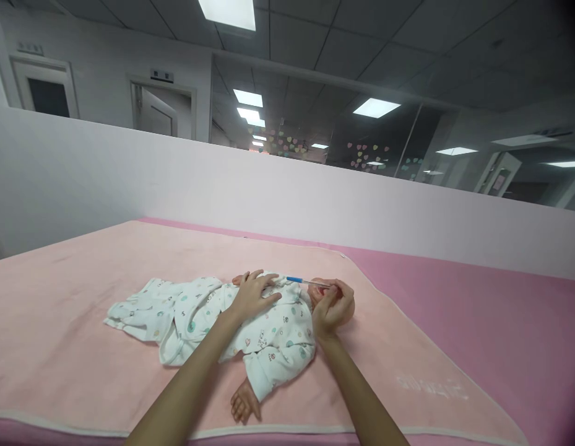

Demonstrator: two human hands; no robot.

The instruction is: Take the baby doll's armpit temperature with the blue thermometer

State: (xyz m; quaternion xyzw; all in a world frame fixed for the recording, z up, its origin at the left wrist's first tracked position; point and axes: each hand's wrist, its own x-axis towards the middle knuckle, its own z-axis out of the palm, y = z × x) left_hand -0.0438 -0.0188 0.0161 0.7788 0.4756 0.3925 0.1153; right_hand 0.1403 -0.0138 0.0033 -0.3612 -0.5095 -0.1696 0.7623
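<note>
A baby doll [287, 322] in a white printed sleepsuit lies on its back, its head [347, 310] to the right. My left hand [254, 297] rests open on the doll's chest, fingers spread. Over the doll's face, my right hand [332, 308] pinches a thin rod with a blue end [294, 279], which looks like a thermometer. The rod lies roughly level, its blue end pointing left above the doll's shoulder. My right hand covers part of the doll's face. One doll hand [245, 402] reaches toward the near edge; the other [237, 280] shows just beyond my left hand.
A peach blanket [408, 347] with a pale border lies under the doll on a pink mat [501, 303]. Behind it runs a low white wall [278, 192]. Farther back are dark window glass with heart stickers, doors and ceiling lights.
</note>
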